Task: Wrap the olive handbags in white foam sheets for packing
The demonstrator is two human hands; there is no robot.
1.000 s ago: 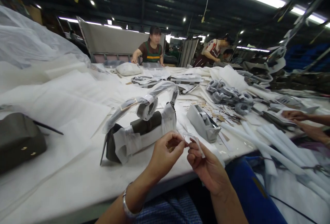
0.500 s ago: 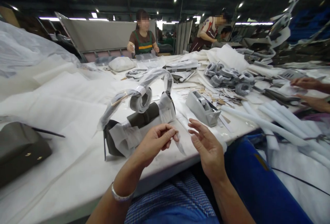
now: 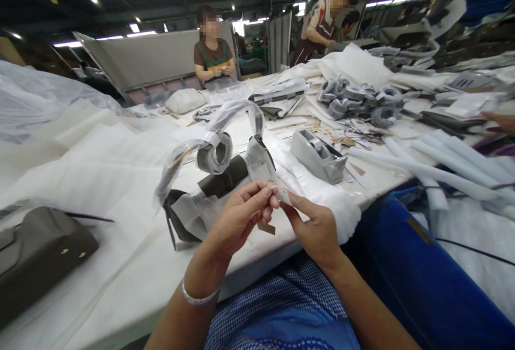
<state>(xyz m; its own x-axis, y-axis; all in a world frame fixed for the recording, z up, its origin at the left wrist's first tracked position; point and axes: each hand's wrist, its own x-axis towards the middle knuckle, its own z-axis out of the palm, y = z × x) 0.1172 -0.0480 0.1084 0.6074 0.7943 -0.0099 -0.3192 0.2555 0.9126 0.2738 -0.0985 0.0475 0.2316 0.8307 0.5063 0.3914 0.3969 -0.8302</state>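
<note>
In front of me, my left hand (image 3: 247, 210) is closed in a pinch on a small clear strip (image 3: 283, 195) that looks like plastic film or tape. My right hand (image 3: 316, 226) pinches the same strip from the other side, thumb and index finger meeting near my left fingertips. Below the left fingers a small brown card piece (image 3: 267, 228) shows; I cannot tell whether it is held. Just beyond my hands stands a dark olive bag (image 3: 223, 176) with white wrapping paper (image 3: 197, 213) about its sides. Its handle (image 3: 233, 111) is wrapped in clear plastic, with a coiled strap (image 3: 215, 154) at it.
A grey tape dispenser (image 3: 317, 155) stands right of the bag. Another dark bag (image 3: 44, 256) lies at left on white sheets. Wrapped strap coils (image 3: 358, 100), white foam tubes (image 3: 450, 159) and a blue bin (image 3: 410, 275) are to the right. Co-workers (image 3: 213, 52) stand across the table.
My right hand has moved left and closed from open fingers onto the clear strip at my left fingertips. The brown card has come into sight. The view has shifted slightly.
</note>
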